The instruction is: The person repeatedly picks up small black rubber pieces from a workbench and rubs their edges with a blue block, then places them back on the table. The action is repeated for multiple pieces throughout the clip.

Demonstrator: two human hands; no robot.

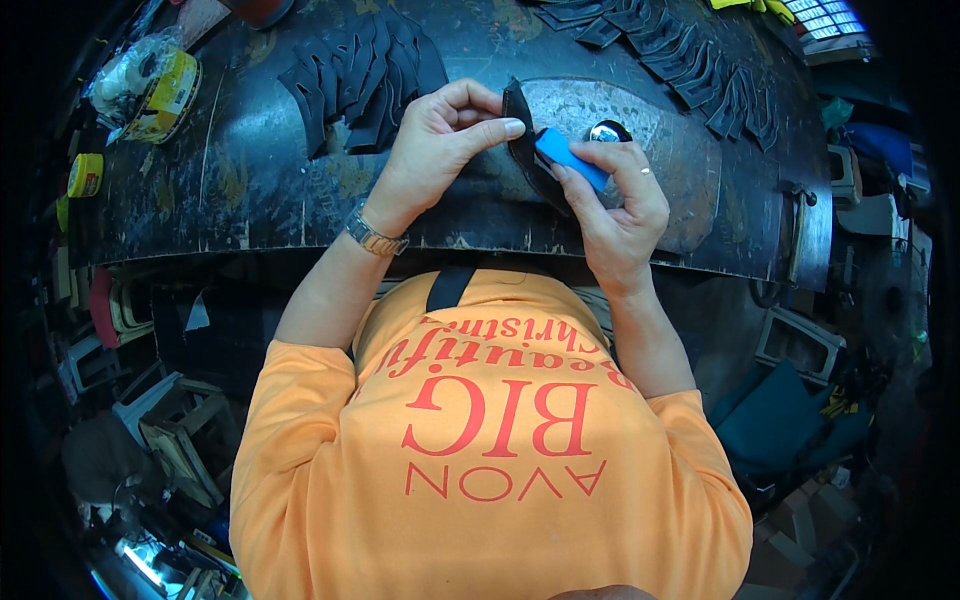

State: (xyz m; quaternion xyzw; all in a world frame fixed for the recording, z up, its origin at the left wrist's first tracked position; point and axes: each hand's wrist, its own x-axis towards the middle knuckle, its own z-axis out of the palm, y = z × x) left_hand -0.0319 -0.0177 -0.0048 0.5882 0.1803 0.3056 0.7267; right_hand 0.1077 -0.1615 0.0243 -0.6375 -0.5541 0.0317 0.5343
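My left hand [435,145] pinches a dark strip-like piece [521,150], which looks like leather, between thumb and fingers near its upper end. The piece stands on edge and slants down toward my right hand [622,215]. Between the thumb and fingers of that hand is a small bright blue block [572,160], whose exact kind I cannot make out. Its left end lies against or very close to the dark piece. Just beyond my right fingers sits a small round shiny container [609,131] with a dark rim, partly covered by the hand.
Dark flat pieces lie in an overlapping pile [365,75] at the left and a long row [690,65] at the right. A worn grey board [690,180] rests on the dark table [250,190]. A yellow tub [165,97] with clear plastic stands far left.
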